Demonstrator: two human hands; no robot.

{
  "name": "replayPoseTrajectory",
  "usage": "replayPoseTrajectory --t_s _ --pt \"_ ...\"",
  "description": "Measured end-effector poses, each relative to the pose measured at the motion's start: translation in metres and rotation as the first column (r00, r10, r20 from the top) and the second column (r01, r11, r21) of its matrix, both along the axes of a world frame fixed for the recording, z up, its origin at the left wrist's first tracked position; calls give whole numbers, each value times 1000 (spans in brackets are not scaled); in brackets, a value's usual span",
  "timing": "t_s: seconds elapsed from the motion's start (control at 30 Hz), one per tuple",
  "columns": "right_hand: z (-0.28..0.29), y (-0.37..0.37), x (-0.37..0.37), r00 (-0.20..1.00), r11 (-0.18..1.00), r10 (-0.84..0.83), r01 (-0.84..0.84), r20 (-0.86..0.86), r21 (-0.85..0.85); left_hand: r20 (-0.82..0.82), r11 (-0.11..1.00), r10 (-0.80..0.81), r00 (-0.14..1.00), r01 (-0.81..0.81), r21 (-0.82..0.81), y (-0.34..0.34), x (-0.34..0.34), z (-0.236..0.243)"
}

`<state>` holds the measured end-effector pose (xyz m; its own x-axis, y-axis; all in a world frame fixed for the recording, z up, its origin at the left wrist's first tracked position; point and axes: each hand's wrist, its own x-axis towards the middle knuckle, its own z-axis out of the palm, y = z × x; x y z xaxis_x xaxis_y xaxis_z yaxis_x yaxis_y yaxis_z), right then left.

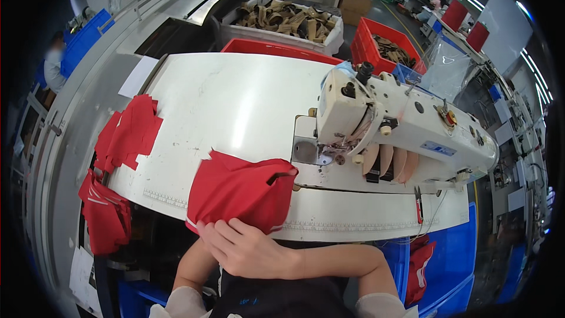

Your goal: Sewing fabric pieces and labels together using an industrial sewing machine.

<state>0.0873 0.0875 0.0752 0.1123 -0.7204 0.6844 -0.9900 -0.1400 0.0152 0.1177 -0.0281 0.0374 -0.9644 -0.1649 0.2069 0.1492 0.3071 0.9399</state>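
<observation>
A red fabric piece (238,188) with a pale trim and a dark slit is at the front of the white sewing table (218,100). My right hand (238,241) reaches across to its lower left edge, fingers curled onto the cloth. My left forearm (191,268) rises beneath the right hand; the left hand is hidden behind it and the fabric. To the right stands a white sewing machine (412,129), with red-handled snips (419,206) near its front.
Red fabric stacks lie on the left (126,135) and hang over the edge (106,218). A white crate (229,35) and red crate (362,35) of tan pieces stand behind. A blue bin (447,253) is front right. A co-worker (54,68) is at the far left.
</observation>
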Motion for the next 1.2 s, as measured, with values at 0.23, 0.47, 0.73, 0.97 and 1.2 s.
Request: replayPoseTrajectory --t_s 0.23,0.47,0.73,0.97,1.2 --pt "11 61 -40 564 674 -42 625 824 -394 -172 943 -100 980 148 298 17 -1 11" --pt "6 80 -60 252 910 21 396 968 -123 348 838 -418 839 209 503 -31 18 37" --pt "33 94 -57 390 971 27 208 921 -116 -471 755 154 869 -411 -511 24 -12 109" --pt "40 114 -56 395 987 -10 149 919 -53 11 979 -129 992 126 161 25 -8 89" --pt "49 123 -55 429 986 -101 165 898 32 1 986 -106 994 105 126 27 -5 88"
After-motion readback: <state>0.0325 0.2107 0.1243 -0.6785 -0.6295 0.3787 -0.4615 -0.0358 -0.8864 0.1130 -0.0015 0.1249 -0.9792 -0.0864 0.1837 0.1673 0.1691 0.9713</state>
